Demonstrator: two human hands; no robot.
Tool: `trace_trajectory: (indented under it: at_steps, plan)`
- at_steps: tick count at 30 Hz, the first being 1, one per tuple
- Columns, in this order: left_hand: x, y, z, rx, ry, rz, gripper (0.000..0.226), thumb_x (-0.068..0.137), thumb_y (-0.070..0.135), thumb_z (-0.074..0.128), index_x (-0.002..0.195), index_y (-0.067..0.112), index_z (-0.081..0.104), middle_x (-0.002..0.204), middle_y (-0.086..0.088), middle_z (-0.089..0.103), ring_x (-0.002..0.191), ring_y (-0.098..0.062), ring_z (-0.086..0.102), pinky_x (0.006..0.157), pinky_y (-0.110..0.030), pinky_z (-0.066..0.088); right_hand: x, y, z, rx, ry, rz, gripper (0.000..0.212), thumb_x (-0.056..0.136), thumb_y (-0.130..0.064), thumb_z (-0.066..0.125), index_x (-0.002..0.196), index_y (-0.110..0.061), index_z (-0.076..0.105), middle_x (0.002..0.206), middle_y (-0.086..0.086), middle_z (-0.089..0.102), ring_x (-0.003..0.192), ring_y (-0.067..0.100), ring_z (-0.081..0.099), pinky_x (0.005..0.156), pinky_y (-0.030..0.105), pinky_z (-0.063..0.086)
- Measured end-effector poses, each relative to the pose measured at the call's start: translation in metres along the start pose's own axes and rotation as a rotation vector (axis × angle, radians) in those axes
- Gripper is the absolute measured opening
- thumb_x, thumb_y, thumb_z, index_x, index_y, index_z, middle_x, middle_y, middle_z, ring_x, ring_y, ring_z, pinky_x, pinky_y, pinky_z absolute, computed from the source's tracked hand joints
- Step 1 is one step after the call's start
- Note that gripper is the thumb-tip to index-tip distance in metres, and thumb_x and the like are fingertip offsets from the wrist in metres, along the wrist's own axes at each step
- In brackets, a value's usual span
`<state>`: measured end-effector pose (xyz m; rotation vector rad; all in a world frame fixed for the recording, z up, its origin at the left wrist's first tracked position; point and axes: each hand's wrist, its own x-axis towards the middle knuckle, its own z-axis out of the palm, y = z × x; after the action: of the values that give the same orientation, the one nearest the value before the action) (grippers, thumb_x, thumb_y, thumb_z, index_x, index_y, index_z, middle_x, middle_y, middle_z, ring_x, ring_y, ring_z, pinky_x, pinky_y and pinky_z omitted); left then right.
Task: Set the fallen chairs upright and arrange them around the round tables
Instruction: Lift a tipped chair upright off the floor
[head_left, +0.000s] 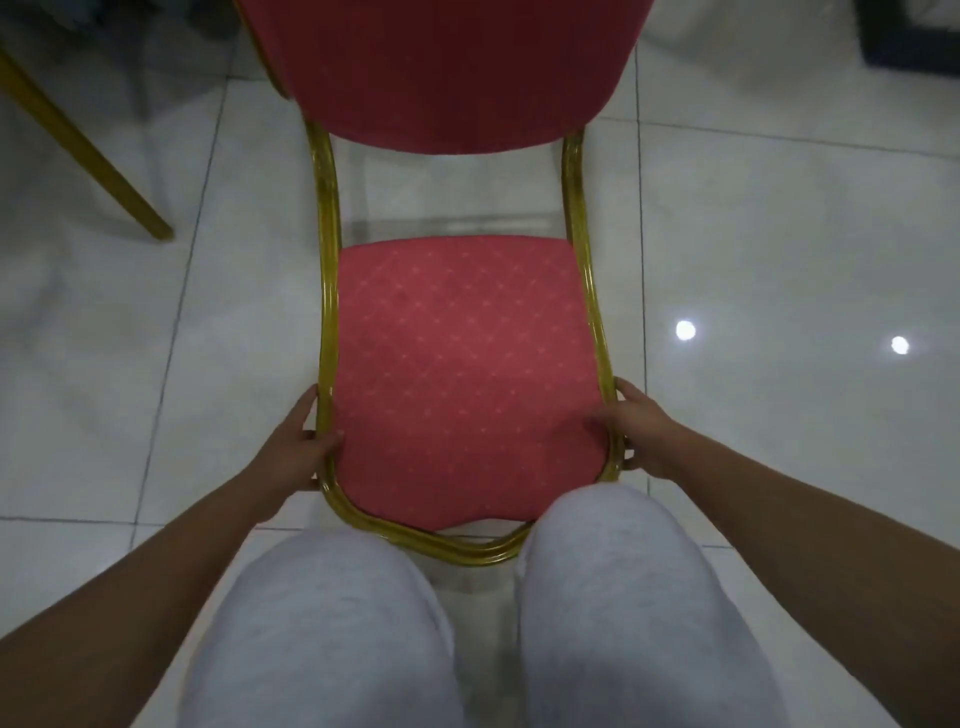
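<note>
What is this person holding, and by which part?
The red chair: left hand and right hand each grip the gold seat frame, one on each side near the front.

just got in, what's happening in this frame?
A person grips a red chair by the front corners of its gold frame, with the left hand on one side and the right hand on the other. The chair looks upright on the tiled floor, facing them, with their knees against its front edge. Another gold leg shows at upper left. No table is in view.
</note>
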<state>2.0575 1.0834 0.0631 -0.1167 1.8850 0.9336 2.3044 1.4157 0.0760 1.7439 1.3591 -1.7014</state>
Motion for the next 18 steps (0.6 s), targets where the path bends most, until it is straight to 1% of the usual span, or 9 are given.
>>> trace_trajectory:
  at_steps: [2,4,5,9,11,13,14,15,18]
  plan:
    - [-0.045,0.03,-0.018,0.009,0.012,-0.036,0.062,0.093,0.029,0.066,0.123,0.074,0.036,0.093,0.003,0.075,0.083,-0.015,0.072,0.054,-0.031,0.058,-0.053,-0.024,-0.013,-0.005,-0.018,0.002,0.079,0.075,-0.013,0.072,0.139,-0.047,0.042,0.117,0.004,0.063,0.102,0.032,0.06,0.077,0.048,0.053]
    - [-0.091,0.066,-0.03,0.012,0.037,-0.066,0.061,0.095,0.026,0.063,0.131,0.067,0.036,0.091,0.001,0.075,0.08,-0.017,0.073,0.055,-0.031,0.058,-0.109,-0.054,-0.027,-0.016,-0.017,-0.004,0.082,0.076,-0.009,0.072,0.141,-0.047,0.041,0.117,0.003,0.062,0.102,0.031,0.06,0.073,0.044,0.053]
    - [-0.115,0.086,-0.034,0.009,0.054,-0.078,0.06,0.096,0.027,0.061,0.136,0.064,0.034,0.092,0.0,0.075,0.08,-0.017,0.072,0.054,-0.031,0.057,-0.137,-0.071,-0.035,-0.021,-0.013,-0.007,0.081,0.076,-0.008,0.072,0.141,-0.046,0.042,0.117,0.003,0.062,0.102,0.031,0.06,0.073,0.043,0.053]
    - [-0.219,0.174,-0.053,0.01,0.122,-0.104,0.057,0.1,0.031,0.054,0.147,0.051,0.029,0.101,0.006,0.065,0.084,-0.017,0.067,0.05,-0.026,0.054,-0.256,-0.147,-0.072,-0.051,-0.023,-0.015,0.072,0.078,-0.007,0.073,0.137,-0.04,0.048,0.113,0.005,0.065,0.099,0.028,0.063,0.071,0.038,0.053]
    - [-0.27,0.219,-0.064,0.006,0.138,-0.113,0.054,0.102,0.03,0.051,0.149,0.045,0.03,0.106,0.002,0.064,0.088,-0.02,0.066,0.055,-0.028,0.054,-0.312,-0.186,-0.091,-0.064,-0.017,-0.038,0.067,0.078,-0.007,0.073,0.134,-0.037,0.052,0.111,0.006,0.067,0.098,0.026,0.063,0.069,0.035,0.052]
    - [-0.319,0.265,-0.073,-0.029,0.145,-0.129,0.05,0.103,0.027,0.048,0.149,0.04,0.034,0.112,-0.003,0.064,0.093,-0.022,0.065,0.061,-0.031,0.052,-0.362,-0.222,-0.11,-0.056,0.008,-0.078,0.061,0.078,-0.006,0.072,0.129,-0.036,0.056,0.107,0.006,0.067,0.091,0.023,0.063,0.066,0.032,0.05]
    - [-0.341,0.289,-0.076,-0.056,0.146,-0.129,0.046,0.103,0.025,0.048,0.147,0.037,0.037,0.111,-0.005,0.065,0.092,-0.021,0.064,0.062,-0.032,0.051,-0.385,-0.241,-0.12,-0.051,0.018,-0.11,0.058,0.079,-0.005,0.072,0.127,-0.034,0.058,0.105,0.006,0.067,0.088,0.022,0.062,0.064,0.031,0.049]
    - [-0.361,0.312,-0.079,-0.081,0.143,-0.126,0.042,0.103,0.024,0.048,0.144,0.034,0.041,0.107,-0.005,0.066,0.089,-0.02,0.063,0.063,-0.032,0.05,-0.407,-0.26,-0.129,-0.045,0.029,-0.14,0.055,0.08,-0.004,0.072,0.126,-0.032,0.06,0.106,0.007,0.066,0.085,0.021,0.061,0.063,0.031,0.048]
    - [-0.409,0.373,-0.092,-0.149,0.145,-0.069,0.026,0.102,0.022,0.05,0.127,0.026,0.056,0.076,-0.002,0.064,0.065,-0.016,0.056,0.055,-0.027,0.048,-0.461,-0.32,-0.148,0.018,0.059,-0.242,0.049,0.085,-0.005,0.069,0.128,-0.027,0.059,0.107,0.01,0.063,0.084,0.022,0.06,0.066,0.034,0.052]
